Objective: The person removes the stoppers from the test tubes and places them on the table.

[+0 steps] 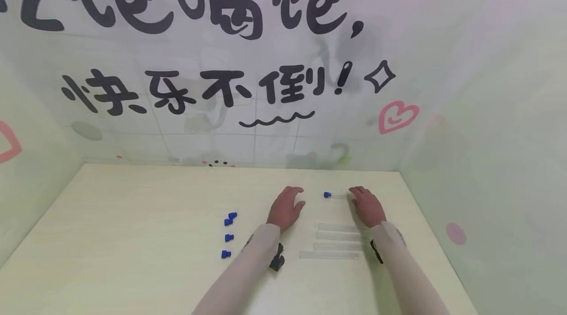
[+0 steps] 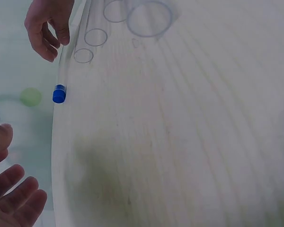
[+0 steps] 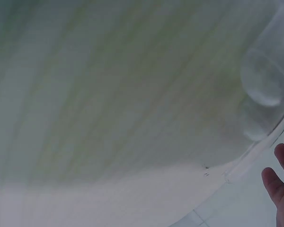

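A clear tube point(image 1: 340, 196) with a blue cap point(image 1: 327, 195) lies near the back of the table, between my hands. My right hand point(image 1: 368, 206) is at the tube's uncapped end, its fingers loosely bent; in the left wrist view this hand point(image 2: 49, 23) hangs beside the tube. To the left of the cap is my left hand point(image 1: 285, 208), thumb and fingers apart with nothing between them. Several clear tubes point(image 1: 330, 255) without caps lie side by side nearer to me, between the forearms. Their round ends point(image 2: 95, 37) face the left wrist camera.
Several loose blue caps point(image 1: 229, 237) lie in a rough column left of my left forearm. The pale wooden table point(image 1: 133, 236) meets a back wall point(image 1: 248, 142) with printed characters, and a side wall point(image 1: 487, 182) rises on the right.
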A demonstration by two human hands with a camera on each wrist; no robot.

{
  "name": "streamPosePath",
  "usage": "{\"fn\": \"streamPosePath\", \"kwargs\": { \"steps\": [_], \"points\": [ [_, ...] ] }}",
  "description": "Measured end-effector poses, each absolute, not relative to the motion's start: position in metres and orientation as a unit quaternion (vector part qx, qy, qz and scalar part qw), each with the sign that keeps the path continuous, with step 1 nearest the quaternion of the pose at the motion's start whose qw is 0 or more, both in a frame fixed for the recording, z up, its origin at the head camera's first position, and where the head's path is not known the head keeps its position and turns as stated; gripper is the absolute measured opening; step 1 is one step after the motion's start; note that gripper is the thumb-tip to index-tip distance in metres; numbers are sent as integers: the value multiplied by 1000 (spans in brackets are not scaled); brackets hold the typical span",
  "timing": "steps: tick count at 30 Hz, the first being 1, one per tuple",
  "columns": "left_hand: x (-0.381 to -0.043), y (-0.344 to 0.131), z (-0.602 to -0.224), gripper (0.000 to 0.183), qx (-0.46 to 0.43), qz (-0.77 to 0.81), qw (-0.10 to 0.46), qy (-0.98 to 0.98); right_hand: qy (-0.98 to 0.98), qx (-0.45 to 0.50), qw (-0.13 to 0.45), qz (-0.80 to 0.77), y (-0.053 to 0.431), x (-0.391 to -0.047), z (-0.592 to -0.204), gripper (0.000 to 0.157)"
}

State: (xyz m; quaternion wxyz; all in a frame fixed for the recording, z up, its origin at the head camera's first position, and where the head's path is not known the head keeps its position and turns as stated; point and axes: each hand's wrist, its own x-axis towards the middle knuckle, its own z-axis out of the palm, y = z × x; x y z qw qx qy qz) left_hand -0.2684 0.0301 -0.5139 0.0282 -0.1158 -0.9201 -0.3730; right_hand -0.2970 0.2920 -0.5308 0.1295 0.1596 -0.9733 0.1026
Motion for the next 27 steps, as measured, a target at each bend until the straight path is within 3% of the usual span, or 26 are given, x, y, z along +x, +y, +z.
{"fn": "streamPosePath", "kwargs": {
  "steps": [14,21,27],
  "points": [
    [-268,33,-525,35,-102,-391,-1,-915,-975,161,103,117,293,-299,-535,28],
    [-265,33,-521,28,-114,-386,1,-915,-977,158,97,104,291,-293,-532,15],
    [-266,29,-522,24,-125,-392,13,-911,-977,160,102,96,289,-290,-524,14]
  ]
}}
